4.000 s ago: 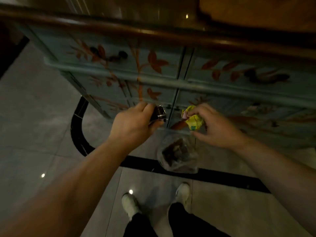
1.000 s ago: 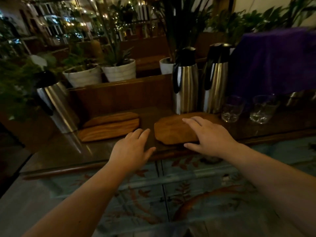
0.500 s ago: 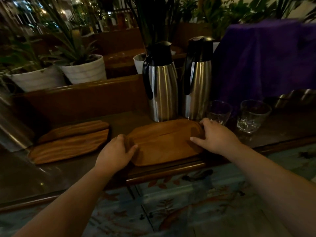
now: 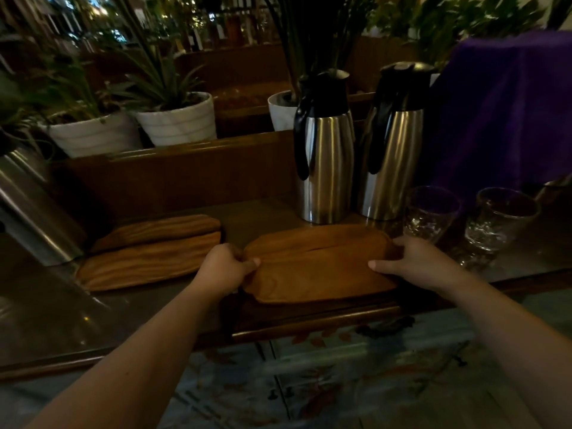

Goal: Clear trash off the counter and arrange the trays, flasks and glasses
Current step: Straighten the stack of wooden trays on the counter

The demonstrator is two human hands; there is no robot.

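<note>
The dark wooden counter (image 4: 185, 301) runs across in front of me, above a painted blue cabinet (image 4: 356, 382). At the back right hangs a purple cloth (image 4: 507, 113); white plant pots (image 4: 179, 122) sit on the ledge behind. Two steel flasks stand side by side and upright, the left flask (image 4: 325, 162) and the right flask (image 4: 394, 156), just behind the tray I hold. Another steel flask (image 4: 28, 205) leans into view at the far left. Two wooden trays (image 4: 148, 252) lie together left of centre. The wooden tray (image 4: 315, 264) near the counter's front edge is gripped at both ends: my left hand (image 4: 224, 270) is closed on its left end, my right hand (image 4: 418, 264) on its right end. Two glasses (image 4: 430, 212) (image 4: 501, 215) stand just right of it.
</note>
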